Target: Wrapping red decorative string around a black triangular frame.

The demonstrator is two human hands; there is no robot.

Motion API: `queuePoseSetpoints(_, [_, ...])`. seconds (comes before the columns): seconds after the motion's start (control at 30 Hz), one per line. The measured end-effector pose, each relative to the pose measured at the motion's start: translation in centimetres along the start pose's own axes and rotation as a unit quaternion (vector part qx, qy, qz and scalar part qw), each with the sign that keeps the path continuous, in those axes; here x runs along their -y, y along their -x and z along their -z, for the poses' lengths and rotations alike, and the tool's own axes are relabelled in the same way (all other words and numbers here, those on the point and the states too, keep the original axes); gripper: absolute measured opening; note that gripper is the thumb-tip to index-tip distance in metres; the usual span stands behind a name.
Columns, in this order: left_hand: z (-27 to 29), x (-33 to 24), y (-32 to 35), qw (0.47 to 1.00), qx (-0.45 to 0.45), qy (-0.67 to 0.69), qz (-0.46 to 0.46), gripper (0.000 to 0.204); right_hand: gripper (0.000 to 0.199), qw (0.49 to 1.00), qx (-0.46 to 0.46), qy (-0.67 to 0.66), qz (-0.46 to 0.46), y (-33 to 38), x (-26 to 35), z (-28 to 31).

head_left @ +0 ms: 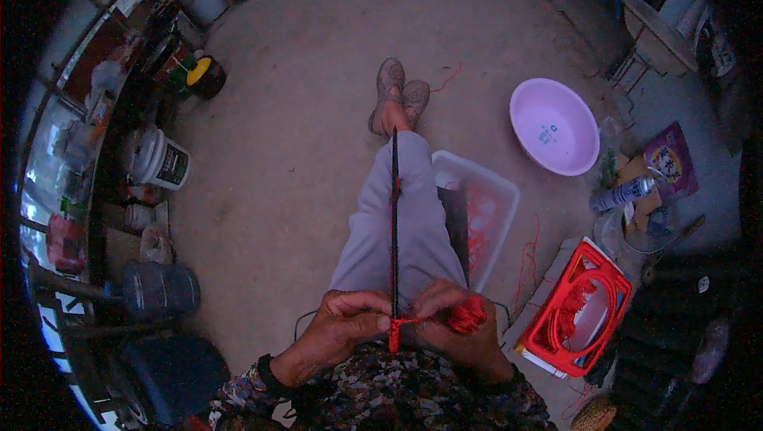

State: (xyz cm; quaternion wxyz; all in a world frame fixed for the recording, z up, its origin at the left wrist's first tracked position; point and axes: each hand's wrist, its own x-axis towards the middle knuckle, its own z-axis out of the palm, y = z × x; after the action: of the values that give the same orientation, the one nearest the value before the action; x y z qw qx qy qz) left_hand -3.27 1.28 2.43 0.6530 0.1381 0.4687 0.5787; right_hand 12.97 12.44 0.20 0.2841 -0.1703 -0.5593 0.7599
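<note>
Pinched closed, my left hand (343, 326) grips at the near end of a long, thin, dark rod (395, 240), beside a short, bright red yarn piece (394, 340); dim light hides exactly what sits between the fingertips. My right hand (477, 345) is closed around a fluffy red yarn bundle (467, 316), just to the right. One strand spans both hands: too hard a pull could drag the yarn off the rod, I judge. The rod's far end reaches over my pale grey trousers (425, 216), so a loosened pinch could let it tip. Loose red strands (528, 258) on the right-hand floor might snag.
</note>
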Motion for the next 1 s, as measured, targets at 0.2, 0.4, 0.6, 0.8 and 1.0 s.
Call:
queuePoseSetpoints(0.2, [-0.2, -0.8, 0.5, 1.0, -0.013, -0.002, 0.025, 0.012, 0.022, 0.996, 0.027, 0.079, 0.037, 0.2, -0.9, 0.3])
queuePoseSetpoints(0.4, [-0.5, -1.2, 0.3, 0.999, -0.031, -0.007, -0.003, 0.016, 0.015, 0.989, 0.024, 0.131, 0.064, -1.1, 0.7, -0.6])
queuePoseSetpoints(0.6, [-0.8, -1.8, 0.3, 0.984, -0.064, -0.147, -0.073, 0.018, 0.015, 0.991, 0.02, 0.131, 0.035, -1.4, 1.0, -1.0])
queuePoseSetpoints(0.8, [-0.2, -3.1, -0.1, 0.981, -0.034, -0.155, -0.111, 0.015, 0.012, 0.997, 0.027, 0.07, 0.003, -2.2, 0.9, -1.1])
queuePoseSetpoints(1.0, [0.4, -4.7, -1.0, 0.97, 0.044, -0.199, -0.131, 0.007, 0.012, 0.998, 0.03, 0.027, -0.05, -3.1, 1.6, -1.1])
